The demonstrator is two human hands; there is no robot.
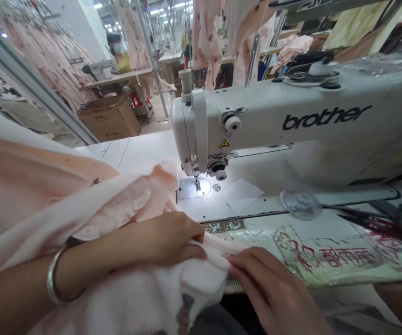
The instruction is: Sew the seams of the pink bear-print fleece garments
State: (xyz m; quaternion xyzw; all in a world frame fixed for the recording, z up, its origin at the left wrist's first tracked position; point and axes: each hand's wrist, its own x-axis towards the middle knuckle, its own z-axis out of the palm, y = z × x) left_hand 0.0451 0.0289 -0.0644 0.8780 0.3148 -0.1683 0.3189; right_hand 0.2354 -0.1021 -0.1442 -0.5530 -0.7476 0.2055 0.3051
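A pale pink garment point(82, 204) lies bunched over my lap and the table's left side. My left hand point(167, 237), a silver bangle on its wrist, is closed on a fold of this fabric just in front of the needle plate point(192, 187). My right hand point(270, 288) pinches the fabric's edge at the table's front, fingers pressed together. The white Brother sewing machine point(291, 121) stands behind, its needle and presser foot point(198, 182) lit and bare, the cloth a little short of it.
A clear round disc point(300, 203) and scissors point(375, 218) lie right of the machine bed, beside a plastic bag with red print point(330, 258). A cardboard box point(108, 116), other sewing stations, hanging pink garments point(206, 37) and a seated person point(117, 49) fill the background.
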